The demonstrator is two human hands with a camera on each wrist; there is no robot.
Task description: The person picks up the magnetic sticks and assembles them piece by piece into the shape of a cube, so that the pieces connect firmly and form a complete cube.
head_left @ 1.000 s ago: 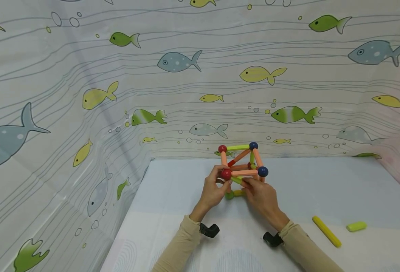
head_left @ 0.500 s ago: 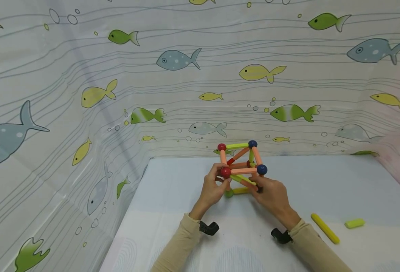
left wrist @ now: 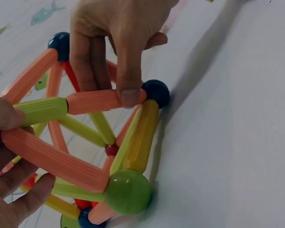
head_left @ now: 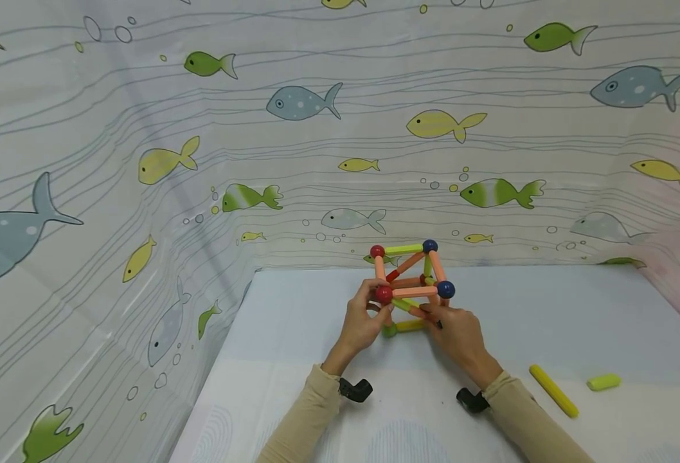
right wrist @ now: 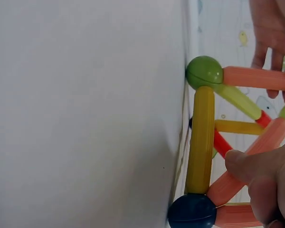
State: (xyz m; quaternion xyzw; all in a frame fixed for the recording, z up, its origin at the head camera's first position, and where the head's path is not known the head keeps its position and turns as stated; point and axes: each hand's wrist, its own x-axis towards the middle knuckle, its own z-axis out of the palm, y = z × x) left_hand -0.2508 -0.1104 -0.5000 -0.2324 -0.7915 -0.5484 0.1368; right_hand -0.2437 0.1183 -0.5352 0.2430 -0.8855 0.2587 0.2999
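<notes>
A box-shaped frame of magnetic sticks and balls stands on the table. My left hand [head_left: 363, 321] holds its near upper-left corner at a red ball [head_left: 384, 294], thumb on a lime magnetic stick [left wrist: 45, 110]. That stick meets an orange magnetic stick [left wrist: 102, 101] end to end, making a diagonal across the near face. My right hand [head_left: 458, 334] pinches the orange stick close to the lower blue ball [left wrist: 156, 93]. A green ball [left wrist: 128, 191] forms the near lower-left corner, joined to that blue ball by a yellow stick [right wrist: 200, 142]. In the head view my right hand hides the lower blue ball.
Right of the frame, a long yellow stick [head_left: 554, 390] and a short lime stick [head_left: 603, 382] lie loose on the table [head_left: 294, 308]. A fish-patterned sheet [head_left: 294, 173] hangs behind and along the left side.
My right hand has shifted right along the diagonal toward its lower end, then slightly back left. My left hand stays at the red-ball corner, and the frame keeps its place.
</notes>
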